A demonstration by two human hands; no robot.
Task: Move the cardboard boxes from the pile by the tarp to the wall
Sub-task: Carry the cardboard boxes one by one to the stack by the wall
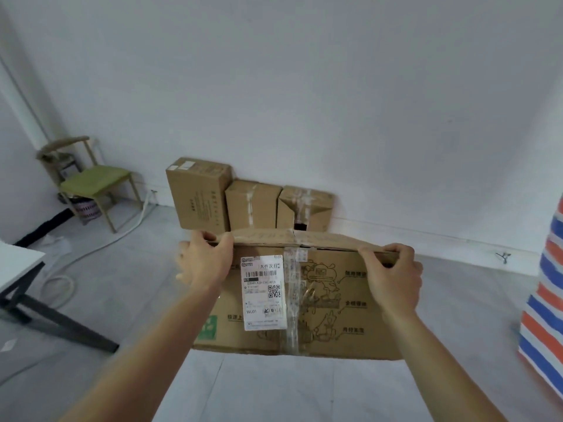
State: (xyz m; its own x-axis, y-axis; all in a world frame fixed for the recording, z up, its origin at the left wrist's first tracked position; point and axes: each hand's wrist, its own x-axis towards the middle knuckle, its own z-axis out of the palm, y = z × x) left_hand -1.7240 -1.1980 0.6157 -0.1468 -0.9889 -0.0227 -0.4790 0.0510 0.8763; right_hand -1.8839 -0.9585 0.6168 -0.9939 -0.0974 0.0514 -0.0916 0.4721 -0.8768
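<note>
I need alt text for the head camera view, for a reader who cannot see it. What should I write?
A person's left hand and right hand grip the top edge of a large cardboard box. Ahead, three smaller boxes stand against a white wall; a green-seated chair is at the left, a striped tarp at the right edge.

White wall (304, 86), grey floor (274, 391), green-seated chair (94, 181)

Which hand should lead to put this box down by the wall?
Probably the right hand. Bare wall lies ahead of it; the left hand faces the three boxes already there. Both grip the box.
</note>
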